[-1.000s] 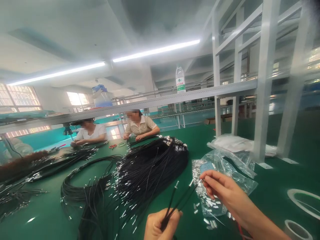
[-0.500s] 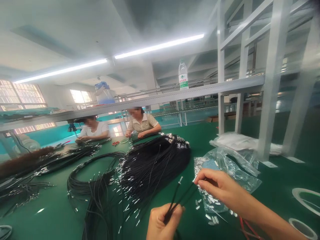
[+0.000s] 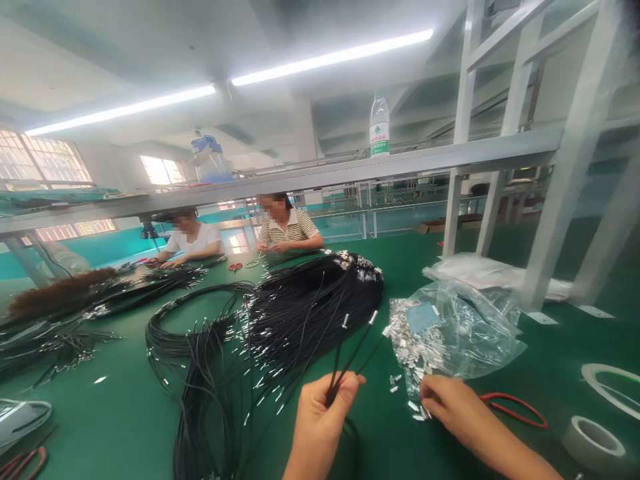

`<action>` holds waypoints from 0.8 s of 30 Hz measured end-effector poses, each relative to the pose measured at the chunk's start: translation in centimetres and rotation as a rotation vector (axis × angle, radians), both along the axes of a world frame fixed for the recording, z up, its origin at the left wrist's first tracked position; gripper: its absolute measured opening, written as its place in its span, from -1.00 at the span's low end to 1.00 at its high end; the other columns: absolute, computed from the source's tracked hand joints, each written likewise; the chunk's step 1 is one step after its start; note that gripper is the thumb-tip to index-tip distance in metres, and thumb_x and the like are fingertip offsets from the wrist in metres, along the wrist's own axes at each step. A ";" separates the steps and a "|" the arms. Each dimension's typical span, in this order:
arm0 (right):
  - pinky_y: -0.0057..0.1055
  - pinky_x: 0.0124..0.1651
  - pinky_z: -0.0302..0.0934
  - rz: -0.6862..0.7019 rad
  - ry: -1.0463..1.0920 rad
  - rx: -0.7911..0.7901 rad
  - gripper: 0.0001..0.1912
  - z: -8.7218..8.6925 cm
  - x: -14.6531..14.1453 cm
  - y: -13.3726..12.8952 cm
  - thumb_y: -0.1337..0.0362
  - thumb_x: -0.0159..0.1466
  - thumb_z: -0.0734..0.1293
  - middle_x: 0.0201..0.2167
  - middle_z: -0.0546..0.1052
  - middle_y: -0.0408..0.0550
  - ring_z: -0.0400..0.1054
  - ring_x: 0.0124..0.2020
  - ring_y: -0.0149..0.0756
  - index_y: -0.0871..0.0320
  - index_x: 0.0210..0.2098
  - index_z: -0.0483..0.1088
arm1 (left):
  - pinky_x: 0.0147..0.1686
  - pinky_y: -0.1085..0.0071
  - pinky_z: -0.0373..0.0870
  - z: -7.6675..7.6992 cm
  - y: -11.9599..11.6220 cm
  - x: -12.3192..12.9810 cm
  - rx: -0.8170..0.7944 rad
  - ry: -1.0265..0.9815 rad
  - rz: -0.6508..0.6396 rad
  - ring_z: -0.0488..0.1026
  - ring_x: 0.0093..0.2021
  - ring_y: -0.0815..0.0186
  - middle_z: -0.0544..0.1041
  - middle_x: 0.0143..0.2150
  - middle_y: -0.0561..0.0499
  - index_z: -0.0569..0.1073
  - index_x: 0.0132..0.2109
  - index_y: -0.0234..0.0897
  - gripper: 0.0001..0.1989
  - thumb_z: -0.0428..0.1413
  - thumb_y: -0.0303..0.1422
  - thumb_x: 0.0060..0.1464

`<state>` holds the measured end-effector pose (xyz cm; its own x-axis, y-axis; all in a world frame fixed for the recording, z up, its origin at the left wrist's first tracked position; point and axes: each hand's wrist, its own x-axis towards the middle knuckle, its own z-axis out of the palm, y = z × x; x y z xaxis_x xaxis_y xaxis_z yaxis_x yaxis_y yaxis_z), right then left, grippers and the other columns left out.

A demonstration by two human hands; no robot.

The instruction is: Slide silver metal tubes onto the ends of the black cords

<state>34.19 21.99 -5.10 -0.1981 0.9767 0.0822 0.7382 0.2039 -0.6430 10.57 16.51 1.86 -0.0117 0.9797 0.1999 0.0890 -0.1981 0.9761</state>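
Note:
My left hand (image 3: 327,408) is closed around a few black cords (image 3: 354,352). Their ends fan upward from my fist, each with a silvery metal tip (image 3: 373,317). To the right, my right hand (image 3: 450,405) has its fingers together at the lower edge of a pile of small metal end pieces (image 3: 411,350). Whatever is between those fingertips is hidden. The pieces spill from a clear plastic bag (image 3: 465,333) onto the green table (image 3: 395,440). Beyond my left hand lies a large bundle of black cords (image 3: 310,313) with metal tips.
More black cords (image 3: 200,380) lie to the left. Rolls of tape (image 3: 595,437) and a red-handled tool (image 3: 520,408) sit at right. A metal shelf frame (image 3: 555,220) rises at the far right, with a water bottle (image 3: 379,130) on its shelf. Two people (image 3: 287,223) sit across the table.
My right hand has left the cord tip and moved down to the loose metal pieces. Three tipped cord ends now show above my left hand, which still grips them. The view has shifted slightly.

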 end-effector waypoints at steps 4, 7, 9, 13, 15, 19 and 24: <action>-0.39 -0.28 -0.01 -0.013 -0.181 0.037 -0.80 -0.8 -0.5 -0.1 0.58 0.10 0.19 -0.36 0.46 -0.01 0.32 -0.30 -0.21 0.20 -0.41 0.36 | -0.52 0.48 -0.07 0.0 0.0 0.0 0.006 -0.011 -0.001 -0.08 -0.56 0.49 -0.03 -0.61 0.18 0.53 -0.39 -0.37 -0.52 0.13 0.03 0.02; -0.39 -0.27 -0.01 0.006 -0.281 0.051 -0.75 -1.3 -0.8 -0.1 0.63 0.08 0.18 -0.33 0.45 0.02 0.33 -0.29 -0.19 0.21 -0.40 0.37 | -0.53 0.48 -0.09 -0.2 0.2 -0.1 0.004 -0.015 -0.012 -0.10 -0.57 0.49 -0.05 -0.63 0.19 0.52 -0.40 -0.38 -0.52 0.13 0.03 0.03; -0.40 -0.29 -0.01 0.021 -0.330 0.058 -0.70 -1.8 -1.0 -0.2 0.65 0.08 0.15 -0.28 0.45 0.05 0.34 -0.29 -0.20 0.21 -0.37 0.39 | -0.53 0.48 -0.09 -0.4 0.3 -0.1 0.010 -0.015 -0.015 -0.10 -0.57 0.49 -0.05 -0.64 0.20 0.52 -0.39 -0.38 -0.52 0.13 0.03 0.03; -0.38 -0.29 0.00 0.009 -0.396 0.075 -0.61 -2.5 -1.1 -0.5 0.68 0.07 0.08 -0.28 0.44 0.10 0.35 -0.27 -0.15 0.23 -0.32 0.41 | -0.55 0.48 -0.11 -0.5 0.4 -0.2 0.000 -0.005 -0.013 -0.11 -0.58 0.48 -0.06 -0.65 0.20 0.52 -0.40 -0.38 -0.50 0.12 0.05 0.02; -0.38 -0.27 0.03 0.012 -0.406 0.087 -0.62 -2.7 -1.0 -0.5 0.66 0.09 0.08 -0.28 0.44 0.10 0.36 -0.26 -0.15 0.24 -0.28 0.40 | -0.56 0.48 -0.14 -0.5 0.4 -0.3 0.000 -0.004 -0.022 -0.12 -0.58 0.49 -0.06 -0.64 0.19 0.54 -0.36 -0.38 -0.50 0.12 0.05 0.02; -0.41 -0.26 0.05 0.029 -0.430 0.119 -0.61 -2.8 -0.8 -0.3 0.66 0.09 0.09 -0.27 0.46 0.08 0.37 -0.27 -0.18 0.22 -0.26 0.41 | -0.56 0.48 -0.16 -0.6 0.5 -0.3 0.012 -0.012 -0.033 -0.12 -0.57 0.48 -0.06 -0.61 0.18 0.55 -0.35 -0.38 -0.51 0.12 0.04 0.03; -0.38 -0.22 0.05 0.014 -0.482 0.157 -0.49 -3.3 -1.4 -0.5 0.73 -0.03 0.10 -0.19 0.44 0.17 0.37 -0.17 -0.08 0.23 -0.21 0.42 | -0.55 0.49 -0.11 -0.7 0.6 -0.3 0.017 -0.028 -0.013 -0.08 -0.56 0.48 -0.02 -0.62 0.17 0.56 -0.35 -0.38 -0.50 0.14 0.06 0.00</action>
<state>32.80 21.51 -8.40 -0.2629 0.9568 0.1238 0.9400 0.2830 -0.1907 10.23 17.07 1.14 -0.0046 0.9763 0.2165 0.0588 -0.2158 0.9747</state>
